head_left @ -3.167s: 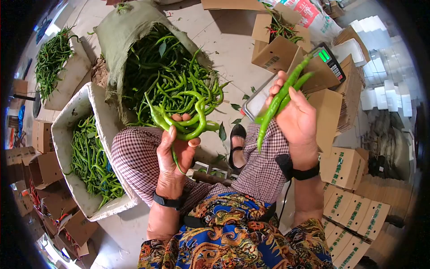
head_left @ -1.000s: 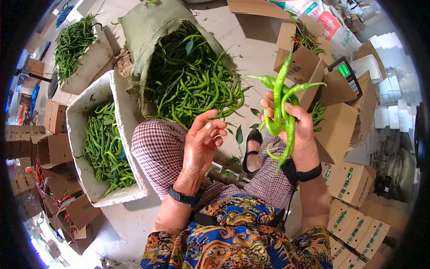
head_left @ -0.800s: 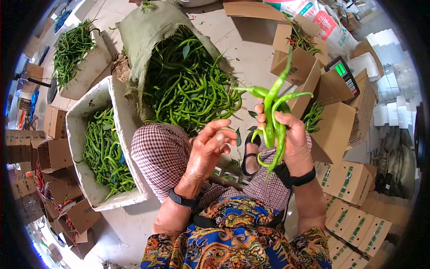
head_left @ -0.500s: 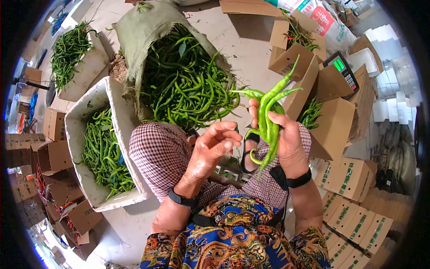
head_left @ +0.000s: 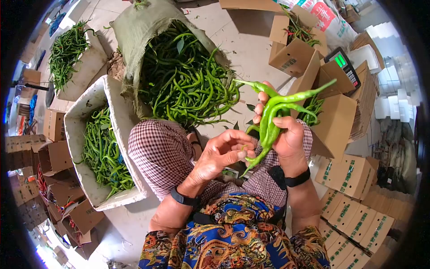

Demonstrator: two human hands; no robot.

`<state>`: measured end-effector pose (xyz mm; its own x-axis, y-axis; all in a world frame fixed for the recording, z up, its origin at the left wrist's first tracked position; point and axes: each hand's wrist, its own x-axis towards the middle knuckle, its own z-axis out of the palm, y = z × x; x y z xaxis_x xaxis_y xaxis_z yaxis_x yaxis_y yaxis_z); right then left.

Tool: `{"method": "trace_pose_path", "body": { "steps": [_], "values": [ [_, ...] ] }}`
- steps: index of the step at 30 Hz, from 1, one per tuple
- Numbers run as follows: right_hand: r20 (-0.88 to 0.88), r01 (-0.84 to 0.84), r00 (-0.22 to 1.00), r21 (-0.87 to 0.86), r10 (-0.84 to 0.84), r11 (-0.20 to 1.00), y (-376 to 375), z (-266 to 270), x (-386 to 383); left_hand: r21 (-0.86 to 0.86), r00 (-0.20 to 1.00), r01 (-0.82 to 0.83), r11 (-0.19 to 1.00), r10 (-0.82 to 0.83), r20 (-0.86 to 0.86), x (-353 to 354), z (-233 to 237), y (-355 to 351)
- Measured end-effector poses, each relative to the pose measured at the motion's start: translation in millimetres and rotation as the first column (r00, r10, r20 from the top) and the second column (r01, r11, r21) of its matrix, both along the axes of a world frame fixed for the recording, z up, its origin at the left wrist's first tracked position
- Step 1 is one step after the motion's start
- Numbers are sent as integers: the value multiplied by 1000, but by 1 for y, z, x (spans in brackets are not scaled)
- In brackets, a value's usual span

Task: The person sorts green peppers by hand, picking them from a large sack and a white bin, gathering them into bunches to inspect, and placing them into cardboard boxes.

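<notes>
Several long green peppers are bunched in my right hand, its fingers wrapped round them and the thumb on top. My left hand is just left of the bunch, thumb and fingertips drawn together at the curled lower tip of one pepper. Beyond my knees, a green cloth sack lies open with loose green peppers spilling from its mouth. On the left stands a white foam box with more green peppers inside.
An open cardboard box with green peppers stands at my right, beside a scale with a green display. Another box holds peppers farther back. Closed cartons are stacked at the lower right. A second foam box sits at the upper left.
The peppers in my right hand have tilted, their upper ends swinging to the right. My left hand has moved right, up to their lower ends, and its fingers have closed together.
</notes>
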<state>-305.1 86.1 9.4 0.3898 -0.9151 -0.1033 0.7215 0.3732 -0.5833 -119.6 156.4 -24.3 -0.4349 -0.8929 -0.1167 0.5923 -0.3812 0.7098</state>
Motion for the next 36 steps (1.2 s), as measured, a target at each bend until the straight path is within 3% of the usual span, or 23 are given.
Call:
{"method": "trace_pose_path", "body": {
  "steps": [4,7,10,12,13,16,20,24,26,30,34,36],
  "values": [
    [19,-35,999,18,35,999,0,-2,-3,89,994,40,995,-30,-104,-5,2,3],
    [2,-38,999,35,38,999,7,2,-1,81,981,-134,988,144,-130,-13,6,2],
    [8,-21,1000,70,20,997,7,3,2,94,976,-181,979,190,-109,-14,10,3],
    [60,-135,990,84,130,987,9,-3,3,83,979,-178,980,185,-88,-13,3,2],
    [0,-142,990,45,143,989,8,-7,2,74,980,-182,981,187,-63,-13,1,2],
    [45,-67,997,74,64,995,9,-9,6,110,979,-180,977,189,-81,-12,2,2],
    [-111,1,994,176,19,984,11,-8,5,78,978,-184,980,191,-87,-12,1,2],
    [-319,109,946,164,-51,980,7,-2,-12,171,985,-119,978,94,146,-9,12,-1],
    [-324,178,934,56,-150,982,5,24,-25,154,961,-121,981,77,266,-8,11,-2],
    [-462,237,838,-171,-290,956,-6,82,-96,160,952,-145,976,94,290,-4,7,-1],
    [-710,188,630,-255,-316,948,-28,108,-181,267,961,-176,947,107,253,-5,12,-2],
    [-738,241,579,-249,-345,938,-45,101,-213,291,962,-195,937,125,244,-7,18,-4]
  ]
}}
